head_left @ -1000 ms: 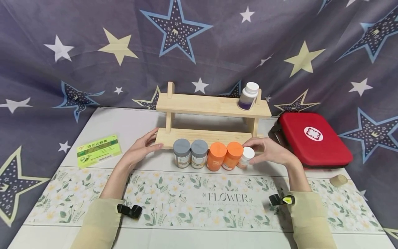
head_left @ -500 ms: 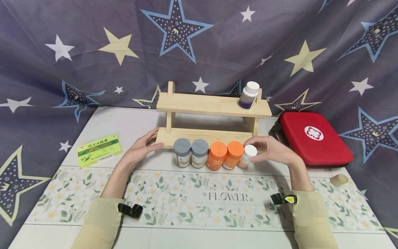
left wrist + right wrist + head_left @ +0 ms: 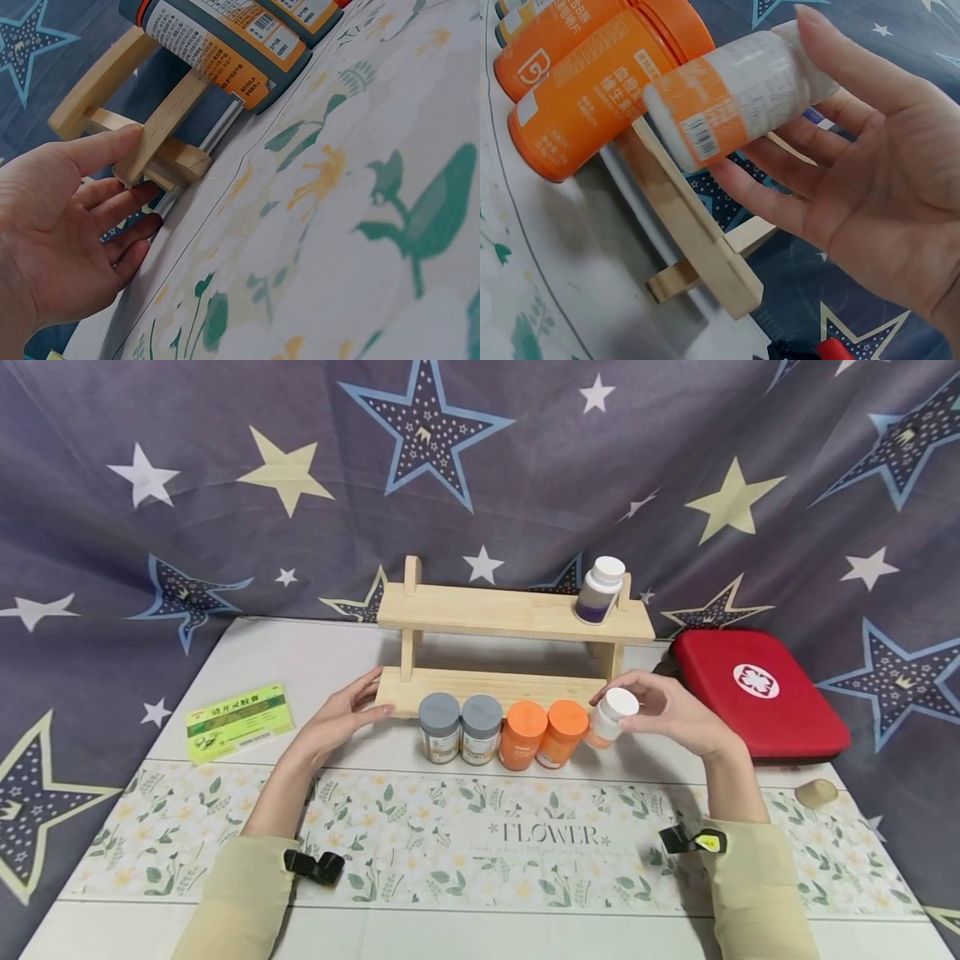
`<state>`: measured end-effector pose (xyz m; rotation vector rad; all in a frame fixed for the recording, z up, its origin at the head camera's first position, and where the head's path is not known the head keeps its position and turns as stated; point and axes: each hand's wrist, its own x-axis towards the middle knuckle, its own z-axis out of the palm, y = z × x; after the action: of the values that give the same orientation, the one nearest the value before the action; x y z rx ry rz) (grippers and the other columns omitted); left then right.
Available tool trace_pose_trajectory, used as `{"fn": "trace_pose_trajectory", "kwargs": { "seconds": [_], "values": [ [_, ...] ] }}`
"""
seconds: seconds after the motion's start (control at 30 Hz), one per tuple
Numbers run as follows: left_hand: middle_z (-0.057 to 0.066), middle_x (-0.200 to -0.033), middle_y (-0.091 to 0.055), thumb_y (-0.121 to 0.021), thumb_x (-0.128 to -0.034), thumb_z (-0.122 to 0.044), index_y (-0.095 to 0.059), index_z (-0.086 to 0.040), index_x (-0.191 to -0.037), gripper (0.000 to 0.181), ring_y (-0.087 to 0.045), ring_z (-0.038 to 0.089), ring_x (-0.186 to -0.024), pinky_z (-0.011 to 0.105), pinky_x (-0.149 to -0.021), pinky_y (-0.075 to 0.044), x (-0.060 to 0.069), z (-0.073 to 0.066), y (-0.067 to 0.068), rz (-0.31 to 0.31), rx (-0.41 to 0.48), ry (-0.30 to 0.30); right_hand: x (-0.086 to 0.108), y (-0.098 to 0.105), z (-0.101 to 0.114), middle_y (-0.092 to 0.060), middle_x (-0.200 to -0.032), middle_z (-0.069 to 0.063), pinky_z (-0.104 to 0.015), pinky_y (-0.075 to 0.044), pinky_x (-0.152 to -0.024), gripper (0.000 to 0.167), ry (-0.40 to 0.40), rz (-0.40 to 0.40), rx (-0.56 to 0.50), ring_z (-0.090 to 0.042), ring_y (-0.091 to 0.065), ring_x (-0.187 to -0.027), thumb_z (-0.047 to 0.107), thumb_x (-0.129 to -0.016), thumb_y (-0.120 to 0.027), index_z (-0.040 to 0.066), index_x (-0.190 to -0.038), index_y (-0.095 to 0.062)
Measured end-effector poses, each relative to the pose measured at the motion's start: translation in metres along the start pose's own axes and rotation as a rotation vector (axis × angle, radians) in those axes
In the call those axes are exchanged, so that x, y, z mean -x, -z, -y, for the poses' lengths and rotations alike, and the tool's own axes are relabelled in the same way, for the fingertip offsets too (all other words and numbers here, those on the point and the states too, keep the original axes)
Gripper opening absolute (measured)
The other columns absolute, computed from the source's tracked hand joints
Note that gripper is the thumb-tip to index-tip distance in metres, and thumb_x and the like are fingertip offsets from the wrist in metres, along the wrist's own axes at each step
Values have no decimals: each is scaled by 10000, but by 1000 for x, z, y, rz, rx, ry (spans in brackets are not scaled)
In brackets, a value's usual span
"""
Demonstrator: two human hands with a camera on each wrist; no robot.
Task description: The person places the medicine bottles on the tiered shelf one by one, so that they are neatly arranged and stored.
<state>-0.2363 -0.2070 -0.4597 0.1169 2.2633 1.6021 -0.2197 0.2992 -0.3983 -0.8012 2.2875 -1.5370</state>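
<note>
- A white table (image 3: 420,935) crossed by a floral strip (image 3: 360,835) bearing the word "FLOWER".
- Behind it hangs a dark purple-grey curtain (image 3: 225,410) printed with white, yellow and blue-edged stars.
- At the back stands a two-tier wooden shelf (image 3: 495,610); a purple-and-white bottle (image 3: 597,592) sits upright on its upper tier, near the right end.
- A green box (image 3: 240,724) lies at left; a red case (image 3: 765,693) with a white round emblem lies at right.
- Two grey-lidded jars (image 3: 439,727) and two orange jars (image 3: 522,739) form a row along the shelf's front.
- Just right of that row, raised off the table and tilted, is a small white bottle (image 3: 727,94) with a white cap, an orange band, printed text and a barcode.
- The right hand (image 3: 678,714) pinches this bottle between thumb and fingers.
- The left hand (image 3: 333,718) grips the lower tier's left end, thumb on the front corner.
</note>
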Motion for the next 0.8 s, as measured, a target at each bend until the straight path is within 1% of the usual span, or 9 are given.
{"fn": "trace_pose_trajectory", "kwargs": {
  "seconds": [0.1, 0.2, 0.23, 0.33, 0.43, 0.5, 0.63, 0.8],
  "values": [
    [115, -1689, -307, -716, -969, -406, -122, -232, -1675, 939, -233, 366, -1586, 579, -1277, -241, -1, -2, 0, 3, -1, -13, 0, 1, 4, -705, -1233, -49, -260, -576, -876, 392, 33, -11, -32, -168, -691, -1079, -61, -928, -645, 22, -1307, -587],
    [119, -1690, -304, -711, -974, -399, -118, -235, -1675, 933, -230, 368, -1587, 579, -1280, -234, -1, -2, 0, 9, 1, -16, 0, 1, 8, -708, -1237, -28, -263, -577, -791, 401, 51, -21, -55, -149, -693, -1043, -73, -940, -611, 12, -1330, -567],
    [120, -1691, -303, -709, -976, -396, -116, -237, -1675, 931, -227, 369, -1588, 580, -1281, -231, -1, -2, 0, 11, 2, -15, -1, 1, 9, -711, -1237, -23, -265, -579, -786, 404, 56, -25, -62, -146, -695, -1039, -78, -944, -604, 8, -1337, -564],
    [118, -1693, -300, -703, -981, -392, -110, -243, -1675, 925, -223, 365, -1591, 579, -1280, -234, 1, -2, 1, 13, 2, -10, -5, 2, 14, -720, -1232, 0, -256, -585, -818, 408, 64, -44, -73, -135, -700, -1049, -83, -951, -605, 8, -1348, -567],
    [115, -1691, -306, -704, -980, -391, -111, -243, -1675, 925, -230, 358, -1589, 572, -1278, -244, 2, -2, 1, 9, 4, -8, -12, 5, 23, -718, -1225, -6, -243, -572, -919, 405, 86, -64, -80, -142, -695, -1084, -97, -947, -609, 1, -1338, -574],
    [116, -1689, -309, -705, -979, -395, -110, -240, -1676, 929, -234, 357, -1589, 570, -1276, -251, 2, -2, 1, 10, 1, -10, -17, 8, 32, -717, -1214, 0, -227, -563, -924, 396, 102, -80, -82, -130, -689, -1078, -101, -944, -606, 10, -1323, -583],
    [124, -1685, -317, -706, -979, -392, -113, -235, -1675, 928, -241, 363, -1585, 573, -1274, -253, 2, -3, 1, 10, -3, -12, -30, 13, 47, -720, -1200, 2, -215, -557, -907, 393, 146, -86, -92, -114, -685, -1062, -113, -942, -595, 28, -1309, -597],
    [123, -1684, -315, -707, -980, -381, -114, -233, -1675, 925, -245, 360, -1584, 571, -1271, -262, 2, -3, 0, 9, 8, -10, -45, 16, 61, -719, -1212, -13, -225, -563, -910, 402, 178, -65, -121, -128, -684, -1071, -115, -947, -586, 29, -1322, -597]
  ]
}}
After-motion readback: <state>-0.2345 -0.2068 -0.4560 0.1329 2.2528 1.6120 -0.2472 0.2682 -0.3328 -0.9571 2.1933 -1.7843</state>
